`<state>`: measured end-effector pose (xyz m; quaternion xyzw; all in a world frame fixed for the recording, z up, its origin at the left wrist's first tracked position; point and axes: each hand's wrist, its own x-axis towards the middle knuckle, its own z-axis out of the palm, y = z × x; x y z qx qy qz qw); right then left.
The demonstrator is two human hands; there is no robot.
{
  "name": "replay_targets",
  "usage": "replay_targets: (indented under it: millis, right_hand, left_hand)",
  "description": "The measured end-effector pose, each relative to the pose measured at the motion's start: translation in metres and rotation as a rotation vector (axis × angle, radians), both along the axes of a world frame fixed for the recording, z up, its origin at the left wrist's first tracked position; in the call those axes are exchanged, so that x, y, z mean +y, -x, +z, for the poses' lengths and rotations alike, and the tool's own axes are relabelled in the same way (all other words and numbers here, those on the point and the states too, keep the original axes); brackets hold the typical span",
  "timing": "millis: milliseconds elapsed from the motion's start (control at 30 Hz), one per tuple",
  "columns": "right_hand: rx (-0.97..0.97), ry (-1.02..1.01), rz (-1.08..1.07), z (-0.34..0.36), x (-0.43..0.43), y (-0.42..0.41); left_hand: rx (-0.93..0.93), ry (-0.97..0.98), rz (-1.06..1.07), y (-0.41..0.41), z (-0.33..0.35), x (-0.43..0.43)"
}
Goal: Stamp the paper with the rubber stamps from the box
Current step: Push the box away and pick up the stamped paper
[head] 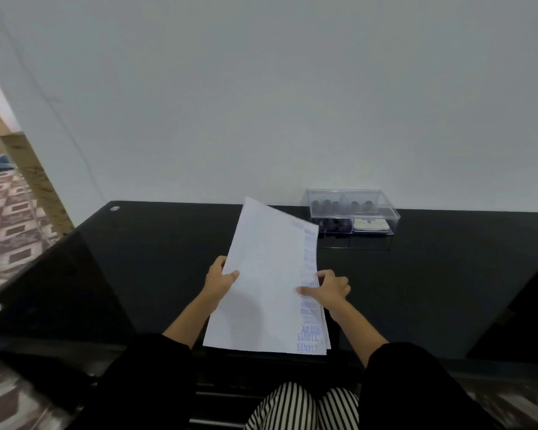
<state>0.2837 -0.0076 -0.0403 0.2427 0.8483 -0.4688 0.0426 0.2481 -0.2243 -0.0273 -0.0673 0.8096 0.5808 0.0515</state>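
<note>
A: Where's the paper [271, 274]?
B: Held over the near middle of the table [137, 259], with its near edge by the table's front edge. It's a stack; the edges fan at the near right corner, and I can't count the sheets. There are blue stamp marks down the right margin.
A: Grips?
B: The left hand [221, 280] pinches the left edge, thumb on top. The right hand [330, 290] pinches the right edge, thumb laid on the marks, fingers curled.
A: Key relation?
B: The box [351, 212] sits beyond the paper and to its right, against the wall. The paper's long axis runs away from the person, far end leaning left. In view, its far right corner reaches the box's front left corner. The right hand is nearer, so I'd guess it does the reaching.
A: Counts?
B: One clear box, lid apparently on. About five dark stamps [326, 206] in the back row, more in front left, too dark to count. One pad [370, 225] in front right. Two hands, both busy.
</note>
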Motion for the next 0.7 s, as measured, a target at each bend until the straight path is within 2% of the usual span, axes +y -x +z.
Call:
replay_targets:
  millis: [67, 133, 200, 367, 500, 600, 700]
  right_hand:
    - [0.053, 0.113, -0.004, 0.005, -0.002, 0.000]
    - [0.126, 0.397, 0.027, 0.011, 0.000, 0.003]
    - [0.223, 0.577, 0.052, 0.023, 0.000, 0.004]
    - [0.545, 0.504, 0.034, 0.063, -0.006, 0.018]
    - [0.675, 0.437, 0.030, 0.073, -0.009, 0.025]
    - [0.658, 0.382, 0.046, 0.057, -0.008, 0.021]
    - [0.551, 0.288, 0.107, 0.035, -0.008, 0.013]
  left_hand:
    - [0.044, -0.085, -0.065, -0.001, 0.012, -0.008]
    - [0.080, -0.177, -0.126, 0.000, 0.023, -0.012]
    - [0.133, -0.227, -0.140, 0.002, 0.034, -0.013]
    - [0.383, -0.252, -0.064, 0.005, 0.066, 0.004]
    - [0.504, -0.232, 0.047, 0.006, 0.078, 0.020]
    - [0.457, -0.245, 0.050, 0.005, 0.060, 0.023]
    - [0.304, -0.212, 0.073, 0.002, 0.033, 0.024]
